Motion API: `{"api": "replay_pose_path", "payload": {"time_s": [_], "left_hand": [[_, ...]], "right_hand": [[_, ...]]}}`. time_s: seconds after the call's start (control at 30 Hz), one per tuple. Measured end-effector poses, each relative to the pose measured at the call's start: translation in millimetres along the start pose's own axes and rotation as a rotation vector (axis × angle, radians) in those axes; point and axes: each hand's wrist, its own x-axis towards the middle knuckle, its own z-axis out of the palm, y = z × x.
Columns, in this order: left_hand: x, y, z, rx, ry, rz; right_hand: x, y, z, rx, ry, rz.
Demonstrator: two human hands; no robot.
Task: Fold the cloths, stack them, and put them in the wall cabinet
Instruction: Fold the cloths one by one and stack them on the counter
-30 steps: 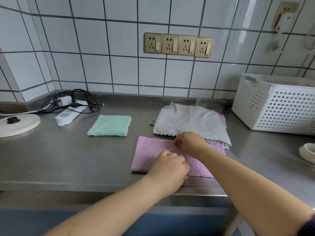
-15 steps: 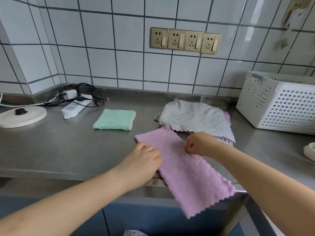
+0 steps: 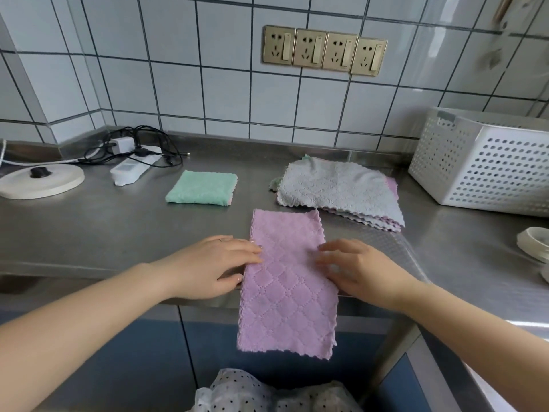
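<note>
A purple quilted cloth (image 3: 286,281), folded into a long strip, lies lengthwise toward me on the steel counter (image 3: 89,233); its near half hangs over the front edge. My left hand (image 3: 217,266) rests flat against its left edge, fingers spread. My right hand (image 3: 353,269) lies flat on its right edge, fingers apart. A folded green cloth (image 3: 202,188) sits further back to the left. A pile of unfolded cloths (image 3: 338,191), grey on top with pink beneath, lies at the back right. The wall cabinet is not in view.
A white perforated basket (image 3: 487,165) stands at the right. A power strip with black cables (image 3: 130,168) and a round white base (image 3: 41,179) sit at the back left. White dishes (image 3: 534,242) poke in at the right edge. Sockets line the tiled wall.
The purple strip has been turned from lying crosswise to pointing toward me, its near end now over the counter's edge. Both hands went from pinching it to resting flat on its sides.
</note>
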Motion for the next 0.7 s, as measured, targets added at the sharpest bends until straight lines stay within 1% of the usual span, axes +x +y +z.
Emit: {"api": "replay_pose_path", "payload": {"time_s": [0.07, 0.13, 0.17, 0.23, 0.3, 0.4, 0.47, 0.5, 0.53, 0.6, 0.63, 0.7], "left_hand": [[-6.9, 4.7, 1.8, -0.004, -0.057, 0.017], [-11.5, 9.9, 6.6, 0.062, -0.123, 0.027], [-12.5, 12.6, 9.5, 0.111, -0.119, 0.034], [-11.3, 16.8, 17.6, 0.245, -0.018, 0.114], [-7.7, 20.9, 24.3, 0.34, 0.011, 0.168], [-2.8, 28.1, 28.6, 0.315, 0.052, 0.211], [-1.1, 30.5, 30.1, 0.282, 0.129, 0.216], [-0.1, 31.2, 29.7, 0.227, 0.165, 0.213], [-0.7, 32.3, 28.7, 0.099, 0.178, 0.183], [-1.6, 34.1, 24.5, -0.257, 0.199, 0.039], [-0.6, 37.5, 19.2, -0.409, 0.195, -0.057], [5.1, 44.4, 9.0, -0.586, 0.277, -0.216]], "right_hand": [[-16.8, 3.8, 2.4, -0.044, 0.018, -0.134], [-28.7, 2.9, 3.9, -0.103, 0.006, -0.199], [-31.5, 2.3, 5.9, -0.141, -0.003, -0.225], [-33.7, 2.0, 12.0, -0.207, -0.008, -0.273], [-33.0, 3.2, 19.1, -0.246, 0.016, -0.311], [-31.5, 1.6, 27.9, -0.268, 0.057, -0.372], [-29.9, -2.3, 29.8, -0.254, 0.09, -0.378], [-29.0, -3.8, 29.3, -0.227, 0.102, -0.364], [-28.3, -5.3, 27.8, -0.176, 0.108, -0.338], [-27.8, -11.1, 22.5, 0.016, 0.135, -0.23], [-26.9, -15.7, 16.8, 0.144, 0.156, -0.114], [-21.4, -20.8, 9.1, 0.348, 0.186, 0.15]]}}
